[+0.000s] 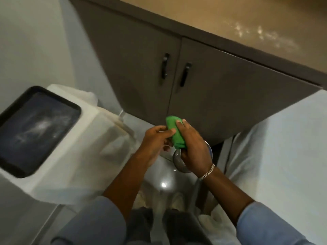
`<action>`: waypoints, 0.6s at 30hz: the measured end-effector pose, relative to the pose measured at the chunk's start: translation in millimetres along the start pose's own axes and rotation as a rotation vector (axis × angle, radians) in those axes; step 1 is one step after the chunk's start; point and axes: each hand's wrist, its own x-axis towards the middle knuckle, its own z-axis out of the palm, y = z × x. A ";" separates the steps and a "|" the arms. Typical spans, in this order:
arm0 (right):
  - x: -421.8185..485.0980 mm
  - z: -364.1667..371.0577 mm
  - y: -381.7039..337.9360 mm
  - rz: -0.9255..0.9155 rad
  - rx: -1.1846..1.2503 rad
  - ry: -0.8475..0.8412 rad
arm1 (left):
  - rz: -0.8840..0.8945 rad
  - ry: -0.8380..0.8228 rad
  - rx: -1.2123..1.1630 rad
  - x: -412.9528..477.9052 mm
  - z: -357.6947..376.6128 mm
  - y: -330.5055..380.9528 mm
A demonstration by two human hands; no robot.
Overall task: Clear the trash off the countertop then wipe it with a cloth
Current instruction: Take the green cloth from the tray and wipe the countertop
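Observation:
A folded green cloth (178,140) is held in front of me, low over the floor and below the countertop (247,16). My right hand (193,149) grips it from the right, fingers over its top. That hand also holds a round grey shiny object (178,161) underneath; I cannot tell what it is. My left hand (153,144) pinches the cloth's left edge between thumb and fingers. The countertop is beige and runs across the top right, with a glistening patch (261,34) on it. No trash shows on the part in view.
A white bin with a black swing lid (35,128) and a clear liner (106,137) stands at the left. Another white-lined bin (283,147) stands at the right. Grey cabinet doors with black handles (164,68) face me under the counter. My feet are on the glossy floor (163,184).

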 end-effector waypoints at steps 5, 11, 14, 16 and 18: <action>-16.7 -5.6 68.1 0.057 0.067 0.091 | -0.106 0.243 0.030 64.4 32.2 -39.5; 9.0 13.7 143.9 0.165 -0.085 0.041 | -0.157 0.098 0.400 172.7 51.5 -109.5; 17.9 54.8 189.9 0.202 -0.159 -0.125 | -0.229 0.111 0.614 218.3 57.0 -164.2; 18.5 86.2 224.1 0.212 -0.197 -0.195 | -0.256 0.138 0.732 246.5 57.1 -202.6; 15.9 115.2 254.9 0.208 -0.219 -0.258 | -0.282 0.173 0.807 269.5 53.1 -243.2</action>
